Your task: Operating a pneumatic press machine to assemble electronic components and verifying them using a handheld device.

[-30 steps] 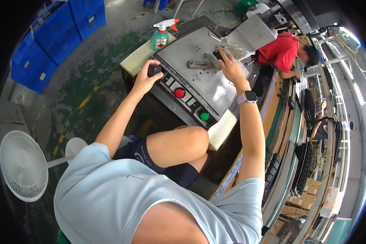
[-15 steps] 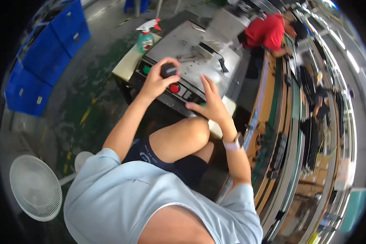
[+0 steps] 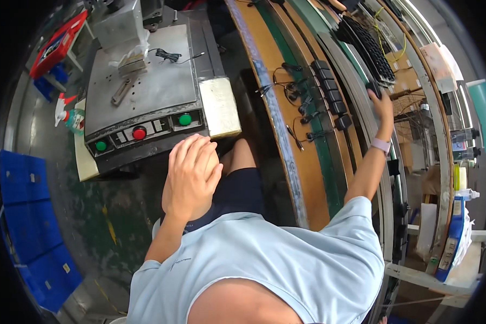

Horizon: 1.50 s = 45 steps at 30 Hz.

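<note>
My left hand (image 3: 191,181) lies over my bent knee, its fingers stretched out and nothing in them. Out to the right, my right arm reaches across a long work line. My right hand (image 3: 382,105) has its fingers round a small black block (image 3: 372,89), which looks like a power adapter; the fingers partly hide it. Beyond the hand a bundle of black cords (image 3: 364,48) lies along the line. Nearer to me, a row of black adapters (image 3: 329,89) with cables (image 3: 299,92) rests on the line's rails.
Ahead on the left stands a metal-topped machine (image 3: 102,92) with a red button (image 3: 139,133) and green buttons (image 3: 184,119). A coiled black cable (image 3: 167,55) and a metal fixture (image 3: 132,65) lie on it. A spray bottle (image 3: 74,120) and blue bins (image 3: 27,210) are further left.
The view has turned right. My left hand, which held a dark object over the machine, now lies empty on my knee. My right hand, empty before, has moved out to the line with a black block.
</note>
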Each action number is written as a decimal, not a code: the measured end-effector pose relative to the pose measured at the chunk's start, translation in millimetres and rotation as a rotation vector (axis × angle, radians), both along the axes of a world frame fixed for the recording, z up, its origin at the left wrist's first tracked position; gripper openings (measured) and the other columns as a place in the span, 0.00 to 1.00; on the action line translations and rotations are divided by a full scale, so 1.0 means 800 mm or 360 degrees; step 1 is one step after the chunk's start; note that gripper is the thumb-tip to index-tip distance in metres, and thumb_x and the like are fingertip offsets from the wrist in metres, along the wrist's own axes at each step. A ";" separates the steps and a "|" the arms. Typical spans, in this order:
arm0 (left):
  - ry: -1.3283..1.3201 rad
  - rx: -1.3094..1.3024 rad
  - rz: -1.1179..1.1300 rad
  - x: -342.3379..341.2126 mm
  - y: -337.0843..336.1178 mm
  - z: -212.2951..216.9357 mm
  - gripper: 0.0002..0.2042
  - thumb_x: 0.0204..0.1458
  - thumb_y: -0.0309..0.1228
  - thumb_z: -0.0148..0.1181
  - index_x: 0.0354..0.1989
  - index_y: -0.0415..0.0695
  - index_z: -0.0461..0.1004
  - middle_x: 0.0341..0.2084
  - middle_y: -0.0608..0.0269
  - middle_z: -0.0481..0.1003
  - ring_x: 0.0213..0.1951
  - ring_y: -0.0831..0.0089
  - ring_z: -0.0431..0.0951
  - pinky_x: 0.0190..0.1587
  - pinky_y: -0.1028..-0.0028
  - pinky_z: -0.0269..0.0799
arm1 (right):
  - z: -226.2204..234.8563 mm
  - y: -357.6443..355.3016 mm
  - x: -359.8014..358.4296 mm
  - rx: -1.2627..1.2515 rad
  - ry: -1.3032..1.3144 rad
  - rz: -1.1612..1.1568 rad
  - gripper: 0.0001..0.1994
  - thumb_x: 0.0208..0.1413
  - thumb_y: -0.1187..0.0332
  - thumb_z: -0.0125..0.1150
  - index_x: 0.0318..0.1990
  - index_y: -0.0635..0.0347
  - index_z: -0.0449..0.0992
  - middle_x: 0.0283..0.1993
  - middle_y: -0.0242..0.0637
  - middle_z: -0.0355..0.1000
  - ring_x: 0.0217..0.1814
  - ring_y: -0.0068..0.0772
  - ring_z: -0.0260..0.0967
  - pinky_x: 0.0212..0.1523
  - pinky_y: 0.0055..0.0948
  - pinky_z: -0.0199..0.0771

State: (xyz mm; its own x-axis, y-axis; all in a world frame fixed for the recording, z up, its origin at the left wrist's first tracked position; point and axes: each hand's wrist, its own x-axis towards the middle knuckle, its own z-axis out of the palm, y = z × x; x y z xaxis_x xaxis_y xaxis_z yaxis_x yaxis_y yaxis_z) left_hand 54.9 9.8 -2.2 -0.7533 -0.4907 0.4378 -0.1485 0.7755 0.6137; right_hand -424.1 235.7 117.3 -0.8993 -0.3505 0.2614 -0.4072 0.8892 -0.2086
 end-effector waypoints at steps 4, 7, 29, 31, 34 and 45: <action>-0.0021 0.0030 -0.0014 -0.003 -0.014 0.003 0.18 0.44 0.31 0.61 0.46 0.41 0.74 0.49 0.59 0.73 0.52 0.59 0.71 0.59 0.65 0.60 | -0.064 0.093 -0.042 0.0313 0.0224 -0.0162 0.30 0.51 0.48 0.62 0.50 0.68 0.74 0.43 0.55 0.74 0.42 0.57 0.72 0.46 0.45 0.73; 0.0006 0.0297 -0.0194 -0.006 -0.033 0.000 0.15 0.44 0.29 0.60 0.43 0.40 0.74 0.46 0.60 0.74 0.49 0.61 0.72 0.57 0.67 0.63 | -0.113 0.094 -0.014 0.0389 0.0537 -0.0048 0.36 0.47 0.43 0.65 0.52 0.69 0.72 0.46 0.58 0.70 0.46 0.63 0.70 0.49 0.53 0.72; 0.0450 0.0777 -0.0048 0.015 -0.440 -0.035 0.34 0.44 0.30 0.69 0.62 0.42 0.64 0.49 0.57 0.74 0.51 0.68 0.73 0.54 0.71 0.67 | -0.020 -0.306 0.243 -0.0826 -0.0518 0.1652 0.23 0.52 0.76 0.62 0.58 0.63 0.69 0.48 0.44 0.72 0.43 0.36 0.72 0.45 0.30 0.75; 0.0768 0.1161 -0.0372 0.040 -0.417 -0.031 0.34 0.45 0.31 0.68 0.63 0.39 0.62 0.51 0.57 0.73 0.52 0.69 0.72 0.56 0.71 0.65 | -0.073 -0.382 0.257 -0.0801 -0.0732 0.1758 0.23 0.55 0.73 0.62 0.58 0.66 0.67 0.49 0.46 0.71 0.44 0.36 0.72 0.45 0.27 0.74; 0.1478 0.1570 -0.0587 0.082 -0.341 -0.041 0.38 0.48 0.33 0.69 0.67 0.40 0.56 0.53 0.53 0.70 0.53 0.67 0.71 0.59 0.69 0.66 | -0.141 -0.488 0.295 -0.0899 -0.0971 0.1768 0.25 0.56 0.70 0.63 0.61 0.64 0.66 0.51 0.46 0.70 0.43 0.32 0.72 0.42 0.22 0.71; 0.1310 0.1591 0.0703 0.185 -0.156 -0.127 0.22 0.52 0.24 0.59 0.57 0.48 0.65 0.45 0.55 0.71 0.41 0.70 0.74 0.41 0.77 0.71 | -0.172 -0.606 0.354 -0.0002 0.0446 0.2562 0.39 0.50 0.60 0.67 0.69 0.52 0.56 0.62 0.53 0.62 0.57 0.53 0.66 0.54 0.42 0.70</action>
